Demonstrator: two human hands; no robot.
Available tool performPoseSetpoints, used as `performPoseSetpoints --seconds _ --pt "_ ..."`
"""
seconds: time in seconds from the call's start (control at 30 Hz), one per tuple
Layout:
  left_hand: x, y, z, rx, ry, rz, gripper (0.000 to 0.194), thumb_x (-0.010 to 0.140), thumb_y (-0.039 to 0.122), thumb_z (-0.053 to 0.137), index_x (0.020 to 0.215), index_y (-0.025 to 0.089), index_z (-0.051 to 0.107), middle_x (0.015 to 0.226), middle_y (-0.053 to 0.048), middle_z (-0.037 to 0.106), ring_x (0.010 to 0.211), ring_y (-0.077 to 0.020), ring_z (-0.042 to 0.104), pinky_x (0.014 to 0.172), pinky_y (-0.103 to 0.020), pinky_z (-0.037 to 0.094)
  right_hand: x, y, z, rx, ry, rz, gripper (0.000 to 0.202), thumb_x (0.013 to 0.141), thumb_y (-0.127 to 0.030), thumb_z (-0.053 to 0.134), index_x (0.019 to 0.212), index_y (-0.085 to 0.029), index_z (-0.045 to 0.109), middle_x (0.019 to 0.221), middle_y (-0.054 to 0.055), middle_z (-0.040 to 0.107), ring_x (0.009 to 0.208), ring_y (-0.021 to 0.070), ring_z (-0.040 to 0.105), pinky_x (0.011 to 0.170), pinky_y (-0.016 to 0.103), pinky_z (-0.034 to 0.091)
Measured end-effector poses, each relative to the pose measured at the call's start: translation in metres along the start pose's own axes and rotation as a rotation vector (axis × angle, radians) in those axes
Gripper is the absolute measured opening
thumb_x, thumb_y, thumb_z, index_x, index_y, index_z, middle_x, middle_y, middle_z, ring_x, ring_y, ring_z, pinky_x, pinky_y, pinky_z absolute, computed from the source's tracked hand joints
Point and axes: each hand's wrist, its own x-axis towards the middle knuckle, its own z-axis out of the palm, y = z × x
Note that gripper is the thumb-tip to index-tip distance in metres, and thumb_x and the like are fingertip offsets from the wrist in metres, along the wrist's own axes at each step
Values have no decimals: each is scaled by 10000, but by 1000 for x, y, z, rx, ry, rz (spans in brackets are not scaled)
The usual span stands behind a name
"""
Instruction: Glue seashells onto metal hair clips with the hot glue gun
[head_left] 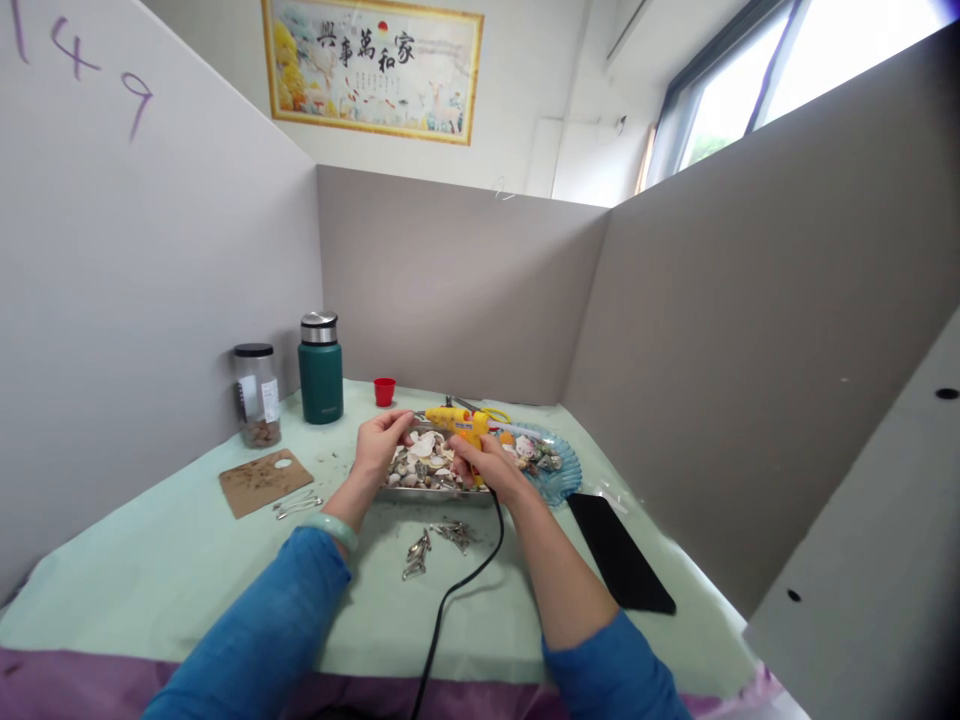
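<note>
My right hand (486, 462) is wrapped round the handle of a yellow hot glue gun (457, 420), whose nozzle points left. From its grip a black cord runs down towards me. My left hand (384, 440) pinches at the nozzle end, with fingertips closed on something too small to make out. Beneath both hands lies a metal tray (427, 494) heaped with seashells (424, 465). In front of the tray are small piles of metal safety pins (417, 553). A blue glass plate (568, 470) with shells and colourful pieces stands just right of my right hand.
On the left are a green thermos (321, 375), a black-lidded jar (257, 400), a piece of brown cardboard (262, 482) and larger safety pins (298, 503). A red cup (384, 391) and yellow-handled scissors (495, 414) stand behind. At right lies a black phone (621, 552). Grey partitions enclose the table.
</note>
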Motion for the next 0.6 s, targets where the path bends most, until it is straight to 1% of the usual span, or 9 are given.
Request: performPoseSetpoints --seconds 0.23,0.4,0.5,0.6 --pt "1 -1 0 0 -18 -1 380 590 433 751 784 115 674 700 -44 682 460 -76 498 507 -223 431 2 4 0 21 -6 -6 418 790 -557 565 772 -142 616 459 -40 499 388 80 424 422 222 322" --pt "0 0 1 2 -15 -1 367 578 396 755 796 111 678 624 -23 660 462 -78 505 512 -217 429 2 4 0 27 -12 0 419 788 -558 569 749 -142 605 474 -34 513 385 76 420 413 218 311" --pt "0 1 1 -1 -15 -4 359 581 387 752 798 109 680 610 -20 654 465 -81 510 518 -219 433 2 4 0 30 -9 5 417 785 -558 572 724 -146 594 477 -31 514 391 78 426 413 217 313" --pt "0 1 1 -2 -17 -14 381 573 395 756 814 110 685 612 -23 655 474 -90 521 528 -231 444 2 4 0 25 -8 4 414 786 -560 570 740 -151 605 476 -30 516 395 82 430 416 222 316"
